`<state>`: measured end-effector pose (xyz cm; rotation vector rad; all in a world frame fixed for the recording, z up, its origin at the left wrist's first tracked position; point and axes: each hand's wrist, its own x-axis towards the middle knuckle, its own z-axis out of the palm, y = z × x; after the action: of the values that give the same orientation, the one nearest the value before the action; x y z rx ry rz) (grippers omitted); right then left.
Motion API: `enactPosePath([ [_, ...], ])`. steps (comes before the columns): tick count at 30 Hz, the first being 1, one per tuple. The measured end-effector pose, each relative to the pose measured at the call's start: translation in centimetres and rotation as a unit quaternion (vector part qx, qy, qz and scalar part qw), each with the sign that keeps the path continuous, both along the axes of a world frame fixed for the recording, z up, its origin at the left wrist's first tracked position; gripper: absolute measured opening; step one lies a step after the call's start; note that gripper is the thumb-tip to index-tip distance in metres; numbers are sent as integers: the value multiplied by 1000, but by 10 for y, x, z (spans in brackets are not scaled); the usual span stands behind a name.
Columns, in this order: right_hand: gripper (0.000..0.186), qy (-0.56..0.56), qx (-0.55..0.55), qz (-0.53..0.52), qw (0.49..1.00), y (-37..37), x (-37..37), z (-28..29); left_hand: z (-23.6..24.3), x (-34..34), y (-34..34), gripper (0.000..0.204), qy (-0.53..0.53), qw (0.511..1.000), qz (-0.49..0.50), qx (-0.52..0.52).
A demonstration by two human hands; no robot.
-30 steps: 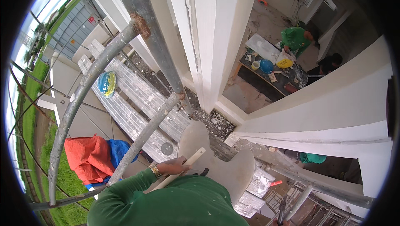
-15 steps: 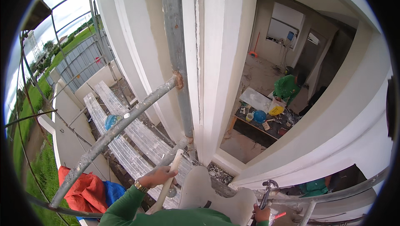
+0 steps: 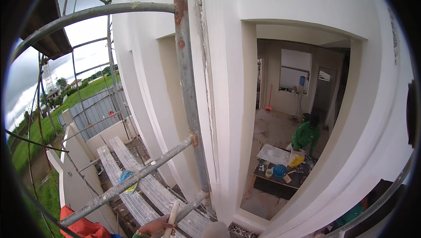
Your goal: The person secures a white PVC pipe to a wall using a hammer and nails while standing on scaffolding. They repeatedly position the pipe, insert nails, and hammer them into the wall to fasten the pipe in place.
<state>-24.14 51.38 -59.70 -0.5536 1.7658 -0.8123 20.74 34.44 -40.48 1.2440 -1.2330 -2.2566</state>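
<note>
My left hand, at the bottom of the head view, grips an upright cream-white stick whose lower part runs out of the picture. Beside it, a grey scaffold tube slants up to a rusty joint on the vertical post. The top of a pale beige, rounded thing shows right of the stick, partly cut off. My right hand is not in view.
Scaffold rails cross above paint-splashed planks with a blue-yellow bundle. A red tarp is at lower left. White walls frame an opening; inside, a person in green works by a cluttered dark table.
The view has tilted up, so more scaffold and wall show and everything sits lower. My left hand still holds the stick; my right hand, earlier gripping a dark metal tool, has left the picture.
</note>
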Motion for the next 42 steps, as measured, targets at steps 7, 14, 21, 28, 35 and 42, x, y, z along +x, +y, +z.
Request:
enactPosePath([
  [7, 36, 7, -6, 30, 1000, -22, -2, 14, -27, 13, -35, 29, -33, 994, 107, -8],
  [14, 33, 9, -15, 45, 999, -25, -8, 21, 12, -15, -14, 23, 11, 957, 265, -118],
  [21, 30, 2, 4, 53, 999, -11, -11, 12, 27, -37, 17, 35, -50, 937, 176, -299],
  [28, 27, -42, 45, 71, 996, 24, 8, -30, 9, -7, 3, 37, 170, 952, 117, 226],
  [35, 24, -140, 123, 17, 982, 67, 21, -75, 81, -13, -48, 21, -59, 986, 117, -100],
  [42, 16, -119, -148, 31, 981, -52, 8, 143, 141, -70, -178, 34, 64, 860, 141, -486],
])
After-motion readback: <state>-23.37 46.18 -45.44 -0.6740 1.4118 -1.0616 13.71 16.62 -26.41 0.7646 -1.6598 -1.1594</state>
